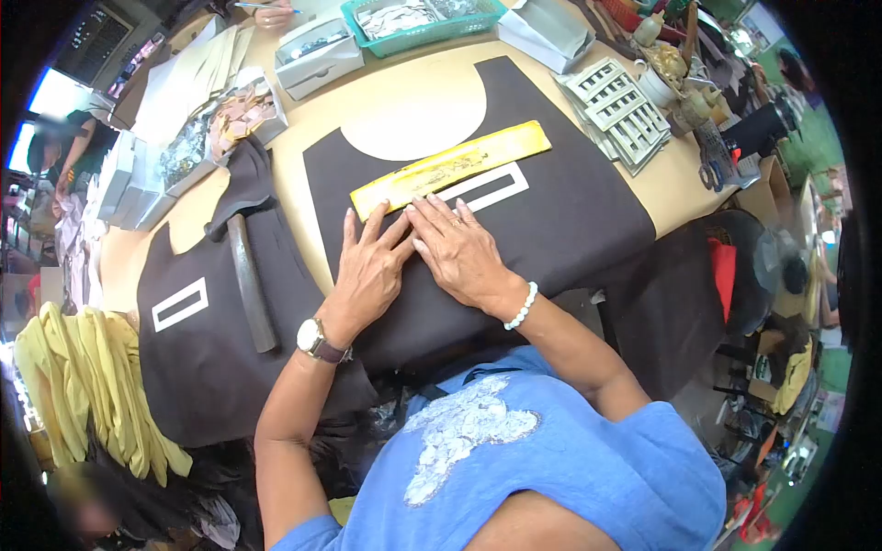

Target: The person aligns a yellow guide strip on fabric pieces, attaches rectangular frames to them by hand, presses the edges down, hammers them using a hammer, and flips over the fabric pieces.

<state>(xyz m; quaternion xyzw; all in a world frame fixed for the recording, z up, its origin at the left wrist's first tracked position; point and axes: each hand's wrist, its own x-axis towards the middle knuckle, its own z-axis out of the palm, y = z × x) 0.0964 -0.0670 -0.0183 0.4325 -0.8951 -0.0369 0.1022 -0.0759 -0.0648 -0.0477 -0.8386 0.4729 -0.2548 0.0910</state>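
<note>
My left hand (372,262) lies with spread fingers on a dark brown fabric piece (588,207), fingertips by the lower edge of a yellow strip (450,170) with worn dark marks. Beside it, my right hand (459,253) rests flat, fingers extended over the left end of a white rectangular frame (523,180). That end is hidden under the fingers. Both hands touch each other near the fingertips. To the left, a second dark fabric piece (207,367) carries a similar white frame (158,318) and a dark-handled hammer-like tool (250,285).
Sheets of white frames (616,110) lie at the right, near scissors (712,170). A green basket (418,37) and a white box (317,64) stand at the back. Yellow cloth (83,386) hangs at the left. Another person's hand (271,14) shows at the far edge.
</note>
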